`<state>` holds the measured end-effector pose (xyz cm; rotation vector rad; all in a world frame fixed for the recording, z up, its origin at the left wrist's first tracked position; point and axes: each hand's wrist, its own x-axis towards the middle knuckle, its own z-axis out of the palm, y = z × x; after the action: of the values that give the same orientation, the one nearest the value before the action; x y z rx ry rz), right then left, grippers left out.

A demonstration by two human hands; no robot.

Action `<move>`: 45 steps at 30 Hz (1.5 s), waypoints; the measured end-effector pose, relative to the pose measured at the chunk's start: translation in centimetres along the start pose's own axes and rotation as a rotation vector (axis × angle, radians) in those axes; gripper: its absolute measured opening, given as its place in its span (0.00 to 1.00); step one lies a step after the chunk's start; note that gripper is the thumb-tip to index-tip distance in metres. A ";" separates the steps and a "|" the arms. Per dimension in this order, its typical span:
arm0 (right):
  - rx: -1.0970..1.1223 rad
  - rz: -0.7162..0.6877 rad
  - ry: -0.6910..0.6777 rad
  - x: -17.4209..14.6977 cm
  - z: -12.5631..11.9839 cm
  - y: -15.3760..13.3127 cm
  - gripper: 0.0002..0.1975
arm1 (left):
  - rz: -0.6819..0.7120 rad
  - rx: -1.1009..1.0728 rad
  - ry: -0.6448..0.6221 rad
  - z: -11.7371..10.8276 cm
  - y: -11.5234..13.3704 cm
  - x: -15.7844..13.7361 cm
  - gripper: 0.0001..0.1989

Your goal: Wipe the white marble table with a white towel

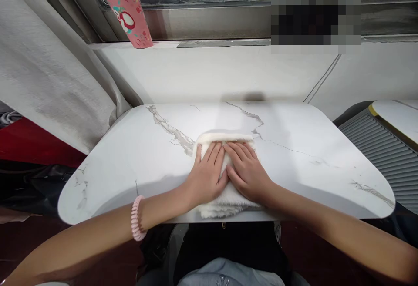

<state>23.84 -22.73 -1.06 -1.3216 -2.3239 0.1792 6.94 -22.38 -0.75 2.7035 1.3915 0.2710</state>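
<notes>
A folded, fluffy white towel [225,196] lies at the near edge of a white marbled table [124,146]. My left hand [207,175] presses flat on the towel's left half, its fingers stretched forward and the thumb pointing inward. On the right half rests my right hand [246,168], also flat with straight fingers. The two hands almost meet at the middle of the towel, so much of its top is hidden under them. A pink coiled band [137,218] circles my left wrist.
A pink patterned cup [127,14] stands on the window sill at the upper left. A pale curtain [48,55] hangs left of the table. Beyond the table's right end is a grey ribbed surface [388,146] beside another white tabletop [401,114].
</notes>
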 end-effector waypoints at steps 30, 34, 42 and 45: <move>-0.014 0.239 0.104 14.9 0.9 14.1 0.22 | -0.049 0.026 0.116 1.6 -6.5 20.3 0.25; -0.027 0.248 0.096 13.6 0.1 14.7 0.24 | -0.048 0.009 0.131 1.9 -4.5 20.3 0.25; -0.055 0.227 0.089 8.6 -1.1 14.6 0.25 | -0.045 -0.033 0.103 2.3 -0.4 17.9 0.27; -0.099 0.205 0.068 6.3 -1.5 13.8 0.25 | -0.041 -0.057 0.097 2.4 1.0 16.2 0.28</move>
<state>32.56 -10.28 -2.18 -1.5894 -2.1634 0.0832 17.46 -9.84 -1.10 2.6447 1.4390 0.4368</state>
